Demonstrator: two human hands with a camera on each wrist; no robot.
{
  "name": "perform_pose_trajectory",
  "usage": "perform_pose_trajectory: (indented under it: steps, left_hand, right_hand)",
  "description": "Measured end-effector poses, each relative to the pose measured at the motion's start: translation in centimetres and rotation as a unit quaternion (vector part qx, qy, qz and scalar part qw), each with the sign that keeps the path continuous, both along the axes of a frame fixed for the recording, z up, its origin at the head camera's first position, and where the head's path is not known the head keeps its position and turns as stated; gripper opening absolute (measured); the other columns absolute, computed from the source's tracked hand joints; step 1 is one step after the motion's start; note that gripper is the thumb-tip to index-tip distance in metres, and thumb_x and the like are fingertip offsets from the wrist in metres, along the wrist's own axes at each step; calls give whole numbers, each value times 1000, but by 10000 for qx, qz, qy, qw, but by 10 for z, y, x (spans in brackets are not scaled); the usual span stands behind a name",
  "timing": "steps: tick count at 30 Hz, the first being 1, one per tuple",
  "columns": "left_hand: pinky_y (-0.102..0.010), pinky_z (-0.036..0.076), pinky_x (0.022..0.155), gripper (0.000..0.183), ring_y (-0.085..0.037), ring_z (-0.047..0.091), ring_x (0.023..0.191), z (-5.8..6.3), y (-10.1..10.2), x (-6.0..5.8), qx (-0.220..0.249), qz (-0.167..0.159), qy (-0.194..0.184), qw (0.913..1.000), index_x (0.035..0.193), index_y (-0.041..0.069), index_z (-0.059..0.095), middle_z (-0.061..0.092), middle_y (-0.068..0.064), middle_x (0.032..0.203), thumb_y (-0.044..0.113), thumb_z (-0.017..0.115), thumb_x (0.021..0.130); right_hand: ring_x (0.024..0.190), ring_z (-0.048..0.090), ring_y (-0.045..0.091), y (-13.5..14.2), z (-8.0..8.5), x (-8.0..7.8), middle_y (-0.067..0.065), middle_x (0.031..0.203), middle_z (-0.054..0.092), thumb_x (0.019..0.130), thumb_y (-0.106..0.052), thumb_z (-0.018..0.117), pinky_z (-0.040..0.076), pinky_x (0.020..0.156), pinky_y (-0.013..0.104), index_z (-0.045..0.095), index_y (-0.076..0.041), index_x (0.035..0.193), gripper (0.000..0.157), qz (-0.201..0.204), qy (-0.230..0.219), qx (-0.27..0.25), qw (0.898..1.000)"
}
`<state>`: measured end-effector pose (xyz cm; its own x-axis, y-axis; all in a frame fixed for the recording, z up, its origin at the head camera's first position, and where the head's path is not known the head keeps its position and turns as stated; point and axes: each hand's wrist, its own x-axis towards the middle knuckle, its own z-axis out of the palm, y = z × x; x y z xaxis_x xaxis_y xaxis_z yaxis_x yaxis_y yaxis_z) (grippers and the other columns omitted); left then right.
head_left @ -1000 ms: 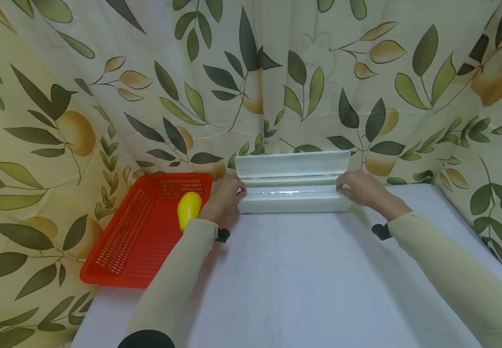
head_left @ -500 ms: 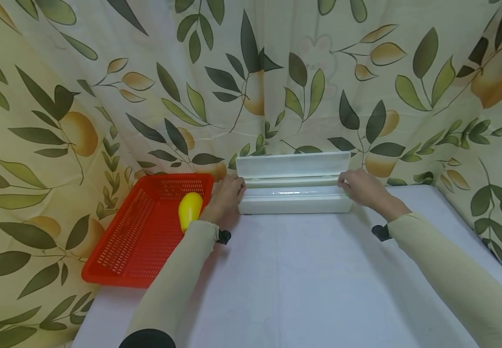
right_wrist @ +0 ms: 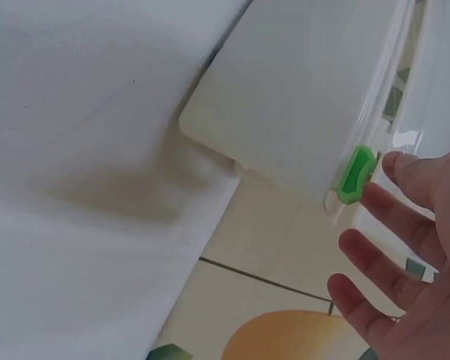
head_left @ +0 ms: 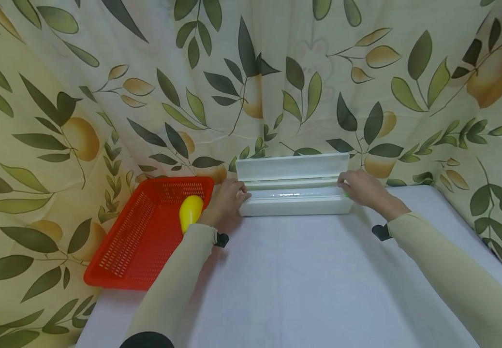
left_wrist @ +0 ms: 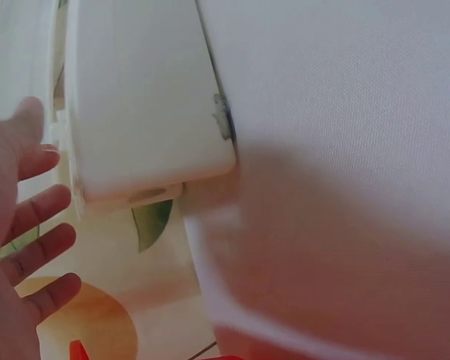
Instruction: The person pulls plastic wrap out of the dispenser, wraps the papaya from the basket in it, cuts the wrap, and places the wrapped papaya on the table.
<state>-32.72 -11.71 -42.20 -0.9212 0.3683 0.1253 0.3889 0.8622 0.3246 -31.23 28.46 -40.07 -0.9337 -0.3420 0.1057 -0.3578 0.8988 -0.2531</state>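
A long white cling film dispenser (head_left: 294, 208) lies at the back of the table, its lid (head_left: 292, 167) raised behind it. Clear, shiny film (head_left: 277, 194) stretches across its top. At the dispenser's left end is my left hand (head_left: 227, 199), thumb and index finger apart at the edge and the other fingers spread. My right hand (head_left: 360, 186) is at the opposite end, thumb and index finger close together beside a small green cutter slider (right_wrist: 355, 176). I cannot tell whether the right fingertips pinch the film edge.
A red perforated basket (head_left: 142, 241) stands to the left, with a yellow mango-shaped fruit (head_left: 191, 211) in it, partly behind my left wrist. White cloth covers the table (head_left: 320, 280). Leaf-patterned curtains (head_left: 251, 87) hang close behind the dispenser.
My right fingertips have risen slightly from the film roll. The left thumb has moved right and apart from the index finger. The dispenser stays in place.
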Motion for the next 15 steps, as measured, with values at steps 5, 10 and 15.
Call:
perform_pose_trajectory:
  steps: [5, 10, 15]
  left_hand:
    - [-45, 42, 105, 20, -24, 49, 114, 0, -1, 0, -60, -88, 126, 9999, 114, 19, 76, 62, -5, 127, 31, 71, 98]
    - [-38, 47, 101, 17, -21, 52, 103, 1, 0, -2, -46, -20, 277, 9996, 111, 18, 79, 64, -2, 118, 26, 72, 98]
    - [-36, 50, 97, 15, -22, 53, 100, 2, 2, -4, 177, 26, 408, 9990, 110, 13, 78, 64, -5, 114, 20, 72, 98]
  right_hand:
    - [85, 62, 32, 0, 1, 0, 22, 105, 72, 98, -3, 64, 52, 77, 50, 71, 3, 113, 17, 24, 84, 1, 10000]
    - [82, 61, 32, 0, -1, 0, 20, 102, 72, 98, -2, 63, 52, 76, 50, 71, 3, 110, 15, 88, 220, 45, 9997]
    - [87, 63, 35, 0, -3, 0, 19, 100, 72, 98, -2, 63, 53, 79, 52, 70, 3, 109, 14, -25, 336, 74, 9994]
